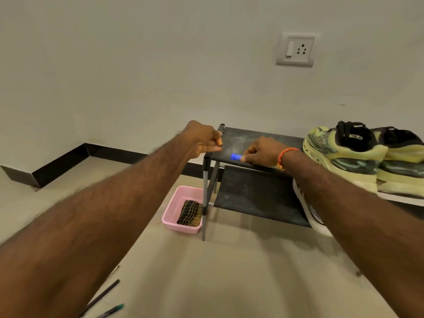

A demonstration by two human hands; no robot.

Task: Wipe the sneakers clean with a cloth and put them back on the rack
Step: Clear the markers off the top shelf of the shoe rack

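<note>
Both arms extended toward the small black two-tier shoe rack with grey metal legs (257, 143), which stands against the wall.

Left hand (203, 140): loose fist at the rack's left rear corner post, grip closed on a small brown cylindrical object (220, 143); can't tell what it is. Knuckles up, forearm coming in diagonally from lower left.

Right hand (263, 151): palm down on the top shelf's front edge, thumb and fingers pinched on a small blue object (236, 157), flat on the shelf. Orange thread band (286, 156) on the wrist. Looks like small clutter being cleared off or set down on the shelf, not sneaker work yet.

Task items:
- Pair of pale yellow-green sneakers with dark camo panels and black collars (344, 152) sits on the right side of the top shelf, heels toward camera, side by side, touching. Neither hand is on them.
- Dark striped folded cloth (190, 213) lies in a pink plastic basket (173, 210) on the floor, just beside the rack's front-left leg. Handy spot, reachable with the left hand.
- White-soled shoe (307, 207) on the lower shelf, mostly hidden behind the right forearm.

Judgement: wiping not started. Both grips are occupied, so they need freeing before taking the cloth.

Two pens (103, 299) lie on the floor at lower left.
</note>
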